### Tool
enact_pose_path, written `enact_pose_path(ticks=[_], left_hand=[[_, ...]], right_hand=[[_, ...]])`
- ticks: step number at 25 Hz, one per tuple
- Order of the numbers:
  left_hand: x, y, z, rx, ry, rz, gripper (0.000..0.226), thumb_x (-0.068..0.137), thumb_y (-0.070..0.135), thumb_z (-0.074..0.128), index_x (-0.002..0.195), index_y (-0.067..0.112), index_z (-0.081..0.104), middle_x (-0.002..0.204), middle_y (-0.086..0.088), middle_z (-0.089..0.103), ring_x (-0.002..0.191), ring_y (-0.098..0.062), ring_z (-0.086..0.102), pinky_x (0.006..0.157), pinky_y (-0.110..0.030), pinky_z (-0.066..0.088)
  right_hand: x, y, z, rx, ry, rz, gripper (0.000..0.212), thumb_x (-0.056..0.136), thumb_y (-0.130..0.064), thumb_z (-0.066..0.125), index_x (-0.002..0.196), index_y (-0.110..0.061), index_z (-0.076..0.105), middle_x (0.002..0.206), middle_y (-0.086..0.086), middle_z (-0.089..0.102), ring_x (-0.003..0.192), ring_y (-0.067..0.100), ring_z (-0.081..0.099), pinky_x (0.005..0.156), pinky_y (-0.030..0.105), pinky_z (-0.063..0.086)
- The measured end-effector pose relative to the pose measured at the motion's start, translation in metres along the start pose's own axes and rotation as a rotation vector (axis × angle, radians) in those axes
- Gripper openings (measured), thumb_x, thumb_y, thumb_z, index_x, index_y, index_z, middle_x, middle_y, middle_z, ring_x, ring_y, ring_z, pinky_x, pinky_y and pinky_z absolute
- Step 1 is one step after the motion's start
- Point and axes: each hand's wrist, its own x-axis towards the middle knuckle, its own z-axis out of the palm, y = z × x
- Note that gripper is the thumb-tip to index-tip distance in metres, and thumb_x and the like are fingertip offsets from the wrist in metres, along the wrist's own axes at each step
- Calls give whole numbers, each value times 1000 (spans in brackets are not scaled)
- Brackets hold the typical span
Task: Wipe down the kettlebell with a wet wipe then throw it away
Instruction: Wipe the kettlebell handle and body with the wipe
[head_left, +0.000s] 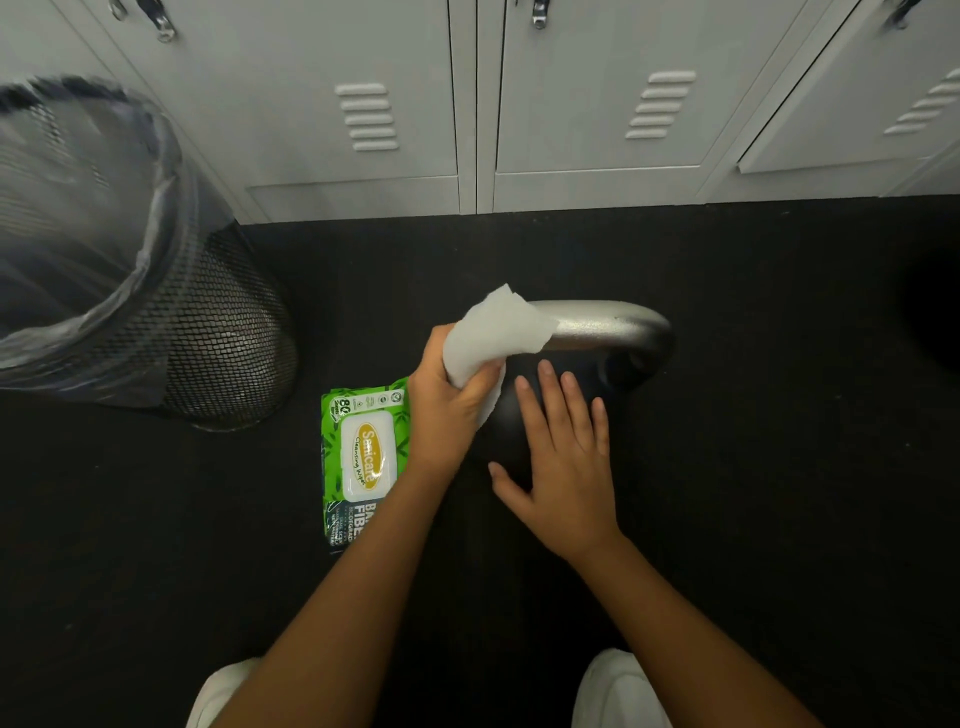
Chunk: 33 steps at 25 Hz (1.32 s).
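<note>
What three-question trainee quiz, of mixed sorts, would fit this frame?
1. True or false: the left hand holds the wet wipe against the kettlebell handle.
2. Where does the bin stand? A) left of the wipes pack B) right of the kettlebell C) behind the person
3. Fill in: the right hand rests ____ on the kettlebell's body.

Key: 1 true; 2 A; 3 flat, open.

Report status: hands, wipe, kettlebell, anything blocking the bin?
Left hand shut on wet wipe, pressed to the kettlebell handle. Right hand open, flat on the kettlebell body. Bin at left, path clear; wipes pack beside kettlebell.
</note>
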Motion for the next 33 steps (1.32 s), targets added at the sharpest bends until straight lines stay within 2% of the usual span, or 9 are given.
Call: enact_pose_path(ticks=[3, 8, 11, 16, 18, 23, 28, 31, 33], left_hand=[[2, 7, 3, -1, 40, -8, 29, 83, 6, 70, 106, 18, 57, 95, 13, 66, 93, -1, 64, 77, -15, 50], [21, 22, -20, 20, -288, -87, 41, 81, 0, 70, 100, 35, 60, 91, 20, 69, 92, 5, 64, 78, -12, 48], [8, 24, -3, 6, -46, -56, 38, 82, 3, 71, 94, 36, 56, 85, 30, 67, 87, 10, 62, 72, -7, 46], [-7, 25, 34, -49, 386, -79, 33, 79, 2, 72, 94, 27, 55, 86, 15, 63, 80, 6, 62, 66, -11, 48], [-6, 23, 28, -9, 313, -76, 33, 80, 4, 72, 95, 27, 55, 87, 13, 63, 81, 4, 63, 68, -12, 49], [13, 22, -13, 60, -200, -85, 41, 81, 1, 70, 98, 36, 56, 93, 14, 65, 91, 7, 62, 76, -10, 47], [-6, 27, 22, -8, 259, -101, 34, 80, 3, 71, 93, 29, 53, 83, 14, 63, 80, 8, 62, 65, -8, 47], [-3, 34, 22, 38, 239, -53, 37, 78, 5, 73, 93, 30, 50, 84, 17, 59, 79, 11, 61, 64, -7, 46], [5, 45, 16, 157, 163, 103, 29, 79, 11, 72, 94, 27, 54, 86, 18, 59, 82, 4, 62, 67, -12, 48]], right_hand=[[0, -2, 0, 8, 2, 1, 93, 79, -51, 59, 151, -21, 10, 159, 6, 9, 145, 19, -4, 115, 42, -3], [0, -3, 0, 5, -3, 18, 94, 78, -51, 61, 151, -21, 10, 159, 7, 11, 144, 19, -5, 115, 44, 0], [0, -1, -1, -1, 2, 16, 94, 78, -51, 61, 151, -20, 9, 158, 7, 11, 144, 20, -3, 115, 44, 0], [-3, 1, 1, 20, 7, -8, 98, 81, -54, 58, 151, -23, -4, 159, 5, 3, 146, 21, -4, 116, 44, 0], [-2, 0, 0, 17, 9, -6, 98, 81, -53, 59, 151, -23, -2, 159, 5, 3, 146, 21, -4, 116, 44, 0], [-2, -2, -3, -1, -4, -3, 94, 80, -51, 60, 151, -20, 6, 159, 6, 7, 144, 20, -4, 114, 47, 5], [-3, 0, -4, -4, -5, -11, 94, 81, -51, 59, 151, -21, 3, 158, 6, 5, 144, 21, -2, 113, 47, 6], [-3, -1, -4, 19, -4, -9, 94, 81, -50, 61, 150, -21, 4, 158, 5, 3, 144, 21, -3, 113, 47, 6], [-2, -1, -5, 34, -10, -9, 93, 81, -49, 61, 150, -22, 4, 158, 4, 1, 144, 20, -3, 113, 47, 5]])
